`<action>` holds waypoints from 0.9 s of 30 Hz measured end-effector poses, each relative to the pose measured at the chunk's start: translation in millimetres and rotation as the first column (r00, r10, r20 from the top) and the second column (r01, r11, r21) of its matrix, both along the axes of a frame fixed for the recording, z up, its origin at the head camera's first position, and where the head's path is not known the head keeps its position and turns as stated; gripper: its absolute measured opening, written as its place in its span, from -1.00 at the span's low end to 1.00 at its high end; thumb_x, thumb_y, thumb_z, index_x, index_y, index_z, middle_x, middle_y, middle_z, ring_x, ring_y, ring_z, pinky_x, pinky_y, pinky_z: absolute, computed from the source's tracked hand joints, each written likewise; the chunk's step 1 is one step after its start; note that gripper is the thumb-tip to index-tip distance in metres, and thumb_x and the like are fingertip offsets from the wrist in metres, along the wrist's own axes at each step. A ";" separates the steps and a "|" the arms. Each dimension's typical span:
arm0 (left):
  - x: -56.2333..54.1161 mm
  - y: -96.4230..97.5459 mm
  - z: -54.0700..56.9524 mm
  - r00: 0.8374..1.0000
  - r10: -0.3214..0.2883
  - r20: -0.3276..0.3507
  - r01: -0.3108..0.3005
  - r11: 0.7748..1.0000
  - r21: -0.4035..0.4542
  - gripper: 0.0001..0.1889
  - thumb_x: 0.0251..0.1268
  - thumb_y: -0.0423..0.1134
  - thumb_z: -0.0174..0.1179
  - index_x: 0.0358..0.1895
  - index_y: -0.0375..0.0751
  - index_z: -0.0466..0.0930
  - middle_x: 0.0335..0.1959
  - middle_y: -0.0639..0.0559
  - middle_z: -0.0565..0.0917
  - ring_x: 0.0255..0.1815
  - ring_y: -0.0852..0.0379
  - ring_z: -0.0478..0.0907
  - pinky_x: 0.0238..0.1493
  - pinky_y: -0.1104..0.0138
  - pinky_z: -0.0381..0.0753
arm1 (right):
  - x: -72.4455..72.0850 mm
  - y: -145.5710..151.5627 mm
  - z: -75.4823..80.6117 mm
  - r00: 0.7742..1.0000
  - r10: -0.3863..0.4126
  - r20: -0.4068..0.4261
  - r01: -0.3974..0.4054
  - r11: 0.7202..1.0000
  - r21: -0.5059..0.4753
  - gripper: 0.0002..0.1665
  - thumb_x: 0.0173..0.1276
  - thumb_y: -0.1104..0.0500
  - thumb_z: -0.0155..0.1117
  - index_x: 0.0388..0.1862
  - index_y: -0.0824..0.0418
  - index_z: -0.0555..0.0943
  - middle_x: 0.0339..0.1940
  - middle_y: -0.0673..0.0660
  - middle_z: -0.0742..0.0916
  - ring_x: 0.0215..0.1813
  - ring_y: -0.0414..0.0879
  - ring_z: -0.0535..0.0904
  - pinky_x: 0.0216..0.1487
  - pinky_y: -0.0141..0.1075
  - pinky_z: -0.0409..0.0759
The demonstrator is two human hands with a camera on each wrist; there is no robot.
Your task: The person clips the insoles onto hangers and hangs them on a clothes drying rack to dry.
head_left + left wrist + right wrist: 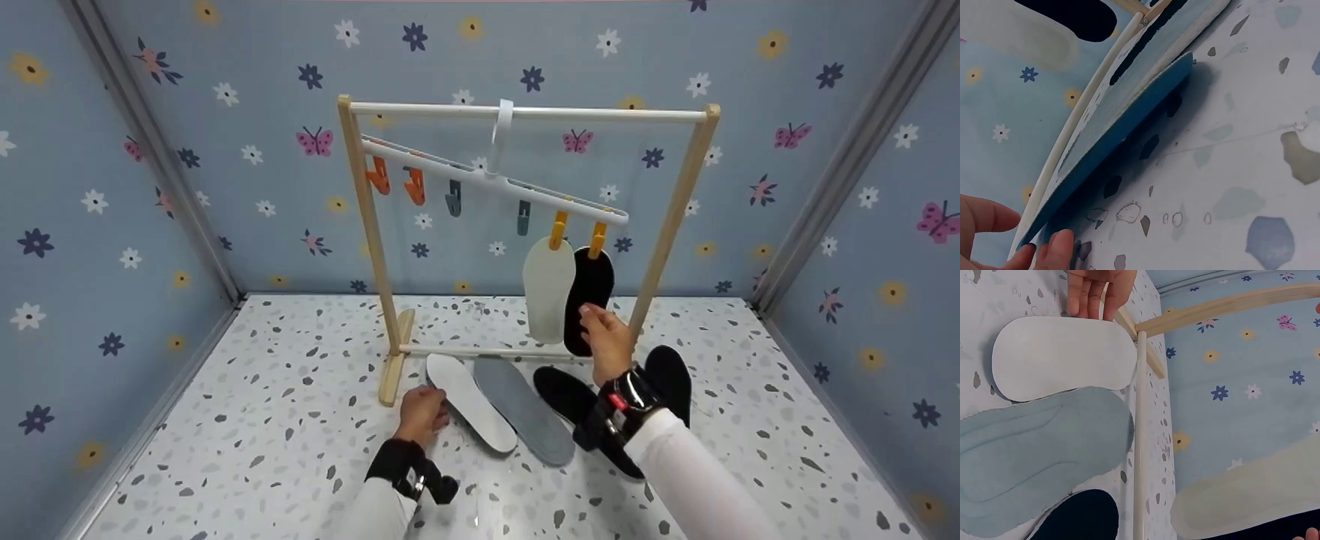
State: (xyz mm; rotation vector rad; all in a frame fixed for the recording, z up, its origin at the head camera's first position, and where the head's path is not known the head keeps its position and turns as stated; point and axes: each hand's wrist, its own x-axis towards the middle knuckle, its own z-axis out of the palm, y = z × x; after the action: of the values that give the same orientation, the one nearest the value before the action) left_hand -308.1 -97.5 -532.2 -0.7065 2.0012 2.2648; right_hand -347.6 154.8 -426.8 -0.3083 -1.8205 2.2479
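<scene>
My left hand (422, 414) is low at the left edge of a white insole (471, 403) lying on the speckled surface. In the left wrist view, its loosely bent fingers (1061, 247) are right at the insole's edge, with the blue underside showing. My right hand (606, 341) is raised, its bent fingers overlapping the lower part of a hanging black insole (592, 285). A yellow clip (598, 241) holds that insole by its top. Beside it, a pale insole (547, 289) hangs from another yellow clip (557, 231).
A white clip hanger (491, 177) tilts down to the right on a wooden-framed rack (364, 202). Orange clips (415, 186) and grey clips (454, 199) hang along it. A grey insole (523, 409) and black insoles (667, 375) lie on the surface. Patterned walls (285, 225) stand around.
</scene>
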 end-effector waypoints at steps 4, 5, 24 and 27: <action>0.4 4.5 -3.1 1.000 -0.004 -0.021 0.003 1.000 -0.017 -0.91 0.24 -0.42 0.05 -0.28 -0.35 0.33 -0.42 -0.10 0.45 -0.43 0.09 0.48 -0.43 0.33 0.62 | 0.7 -0.8 -3.3 1.000 0.005 0.012 -0.005 1.000 0.015 -0.56 0.43 0.21 0.06 0.18 0.46 0.45 0.17 0.36 0.54 0.17 0.11 0.43 0.25 -0.10 0.38; 0.6 5.5 -3.7 1.000 -0.007 -0.025 0.006 1.000 -0.023 -0.91 0.24 -0.43 0.05 -0.30 -0.34 0.32 -0.44 -0.10 0.44 -0.44 0.10 0.47 -0.43 0.33 0.62 | 0.7 -1.0 -4.3 1.000 0.004 0.012 -0.004 1.000 0.017 -0.56 0.43 0.20 0.06 0.17 0.45 0.46 0.17 0.36 0.55 0.16 0.10 0.43 0.24 -0.12 0.39; 10.4 -2.8 -5.3 0.994 0.080 -0.078 -0.073 0.994 0.083 -0.76 0.14 -0.52 0.01 -0.12 -0.47 0.29 -0.44 -0.07 0.42 -0.57 0.20 0.39 -0.62 0.47 0.45 | -0.6 -4.0 -0.4 0.993 -0.002 -0.117 -0.006 0.997 -0.071 -0.71 0.38 0.30 0.14 -0.01 0.48 0.49 -0.35 0.00 0.67 -0.22 -0.13 0.61 -0.01 -0.26 0.57; 13.1 -5.5 -6.0 0.993 0.080 -0.087 -0.072 0.994 0.088 -0.78 0.13 -0.53 0.00 -0.14 -0.46 0.28 -0.49 -0.05 0.40 -0.59 0.21 0.37 -0.64 0.48 0.44 | 0.4 -5.9 1.7 0.990 -0.003 -0.141 -0.008 0.997 -0.077 -0.70 0.38 0.30 0.14 -0.01 0.49 0.49 -0.36 0.00 0.68 -0.24 -0.16 0.61 -0.03 -0.29 0.57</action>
State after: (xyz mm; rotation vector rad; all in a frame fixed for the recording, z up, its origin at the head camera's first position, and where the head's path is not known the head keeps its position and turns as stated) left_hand -295.0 -103.0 -538.2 -0.6964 1.9337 2.4506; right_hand -347.2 148.9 -425.1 -0.1562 -1.6672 2.2835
